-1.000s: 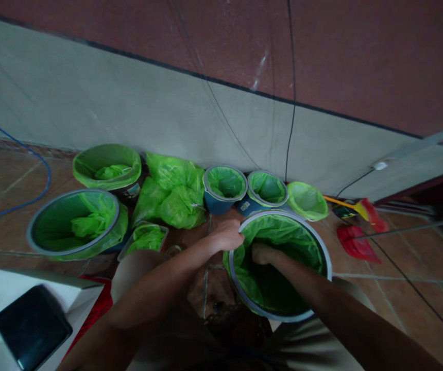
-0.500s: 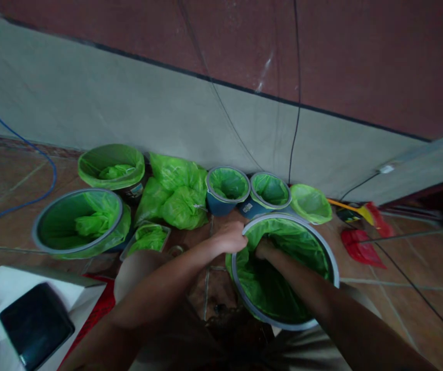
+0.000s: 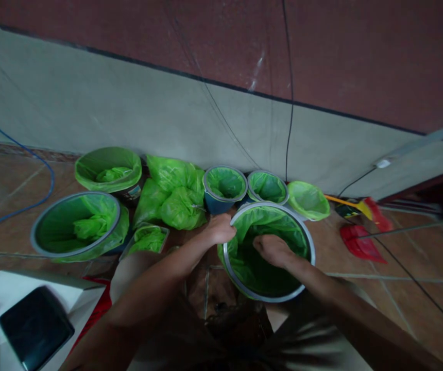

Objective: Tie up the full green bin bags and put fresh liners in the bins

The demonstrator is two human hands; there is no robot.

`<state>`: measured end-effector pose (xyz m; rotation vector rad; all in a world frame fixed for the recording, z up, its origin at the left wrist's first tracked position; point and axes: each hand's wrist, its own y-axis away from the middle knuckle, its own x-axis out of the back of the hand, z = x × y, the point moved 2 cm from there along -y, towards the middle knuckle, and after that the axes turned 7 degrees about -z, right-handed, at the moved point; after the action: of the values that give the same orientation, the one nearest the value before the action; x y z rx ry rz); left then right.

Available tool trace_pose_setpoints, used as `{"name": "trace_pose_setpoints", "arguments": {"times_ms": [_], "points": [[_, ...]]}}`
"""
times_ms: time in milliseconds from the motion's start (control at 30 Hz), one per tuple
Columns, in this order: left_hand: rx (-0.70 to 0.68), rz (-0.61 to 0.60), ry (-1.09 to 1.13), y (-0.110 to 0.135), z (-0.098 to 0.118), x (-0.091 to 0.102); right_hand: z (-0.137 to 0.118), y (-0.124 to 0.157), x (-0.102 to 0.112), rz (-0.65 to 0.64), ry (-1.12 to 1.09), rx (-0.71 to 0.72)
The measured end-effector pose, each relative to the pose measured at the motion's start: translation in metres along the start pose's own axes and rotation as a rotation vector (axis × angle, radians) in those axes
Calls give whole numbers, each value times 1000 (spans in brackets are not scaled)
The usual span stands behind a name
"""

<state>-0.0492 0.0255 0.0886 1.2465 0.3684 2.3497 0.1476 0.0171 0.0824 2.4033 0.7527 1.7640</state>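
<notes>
A large trash bin [image 3: 312,253] with a grey rim stands between my knees, lined with a thin green bag [image 3: 263,219]. My left hand [image 3: 222,229] is closed over the left side of the rim, gripping it where the liner folds outward. Inside the mouth of the bin is my right hand [image 3: 272,248], its fingers curled in. Whether those fingers pinch anything is hidden by the hand and the dark interior. The bin's lower part is out of sight.
Along the wall stand smaller lined bins [image 3: 225,184] and stuffed green bags [image 3: 181,198]. Two larger lined bins [image 3: 36,242] are left. A white box [image 3: 78,299] bears a black object [image 3: 36,327]. Rightward lie a red dustpan [image 3: 360,242] and a blue cable [image 3: 52,180] runs far left.
My right hand has come up from deeper in the liner and now shows more fully. The bin has shifted left and tilted slightly, with my left hand still on its rim.
</notes>
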Motion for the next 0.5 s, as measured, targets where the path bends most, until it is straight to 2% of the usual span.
{"name": "trace_pose_setpoints", "arguments": {"times_ms": [67, 167, 233, 367, 500], "points": [[17, 0, 4, -5, -6, -2, 6, 1, 7, 80, 108, 19], [53, -14, 23, -14, -15, -7, 22, 6, 15, 370, 166, -9], [93, -16, 29, -21, -20, -12, 36, 4, 10, 469, 178, -57], [236, -40, 34, -40, -34, -28, 60, -9, -19, 342, 140, -150], [319, -66, 32, -61, -52, -45, 86, -22, -35, 345, 76, -218]]}}
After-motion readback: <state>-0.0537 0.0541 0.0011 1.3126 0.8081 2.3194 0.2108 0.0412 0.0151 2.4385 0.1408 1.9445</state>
